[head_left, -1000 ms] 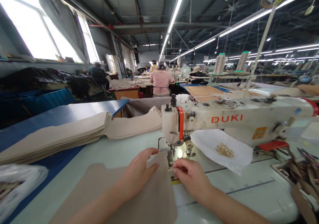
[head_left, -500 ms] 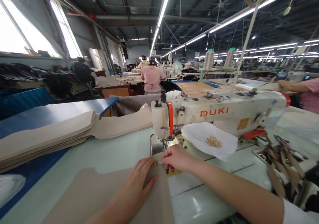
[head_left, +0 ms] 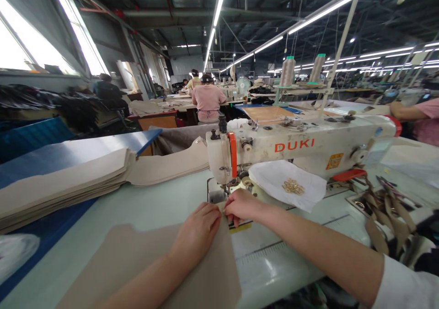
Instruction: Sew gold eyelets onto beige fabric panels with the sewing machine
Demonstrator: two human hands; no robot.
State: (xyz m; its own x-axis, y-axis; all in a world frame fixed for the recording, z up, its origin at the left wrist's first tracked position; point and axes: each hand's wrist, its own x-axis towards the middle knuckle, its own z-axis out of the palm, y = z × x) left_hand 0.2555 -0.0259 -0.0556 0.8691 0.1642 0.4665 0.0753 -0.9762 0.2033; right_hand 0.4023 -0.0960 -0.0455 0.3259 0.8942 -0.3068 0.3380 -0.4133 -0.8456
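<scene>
A beige fabric panel [head_left: 137,263] lies flat on the pale green table in front of a white DUKI sewing machine [head_left: 295,149]. My left hand [head_left: 197,231] rests on the panel's far right corner, fingers curled and pressing down. My right hand [head_left: 242,206] pinches that corner's edge just below the needle area [head_left: 228,187], fingertips closed on the fabric. The two hands touch each other at the corner.
A stack of beige panels [head_left: 65,185] lies at the left on a blue board. A white cloth with small gold rings [head_left: 293,187] sits under the machine arm. Brown straps [head_left: 384,213] lie at the right. Other people work at tables behind; a co-worker's arm [head_left: 408,112] shows far right.
My right hand has moved left and up to the panel corner under the needle. My left hand has curled its fingers and closed up against the right hand. The view shifted right.
</scene>
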